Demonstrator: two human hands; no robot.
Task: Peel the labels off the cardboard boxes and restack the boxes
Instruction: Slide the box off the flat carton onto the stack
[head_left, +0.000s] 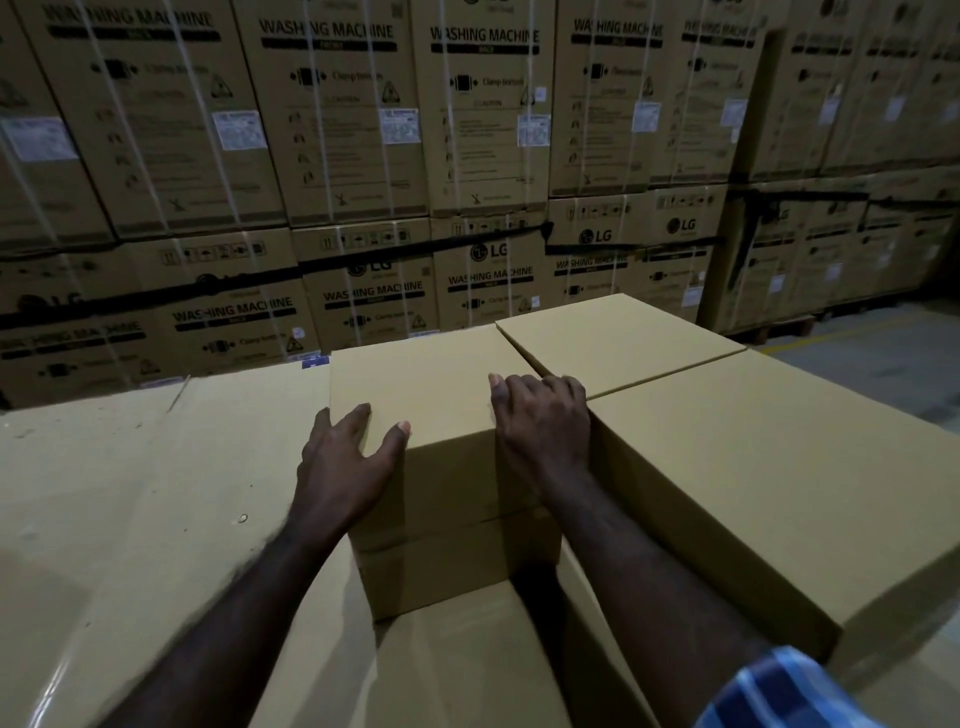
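Presently, item one: small plain box (431, 415), standing on a broad flat carton surface (130, 519), held between both hands. Left hand (348, 457) lies with straight spread fingers pressed against the box's left top edge and side, thumb up on the top face; nothing is curled round. Right hand (540, 421) has its fingers hooked over the box's right top edge, down into the seam where the long box (753, 457) stands touching it.

Step in hand, as judged: restacking, not peeling. No label shows on the faces of this box in view; the far and hidden sides cannot be checked in this dim light.

Item two: rear box (613, 338), just beyond the right hand's fingertips, its corner meeting the held box's far right corner.

Next move calls for: a firm squeeze from both sides and a straight lift or a slide toward the left hand, since the right side is walled in by the long box.

Edges: the held box's near vertical corner sits between the two wrists; a seam or second tier shows lower on its front, so it may be two boxes stacked.

Open room: wide bare carton top outward of the left hand. Beyond the grip, a wall of washing machine cartons (337, 130) closes the far side.
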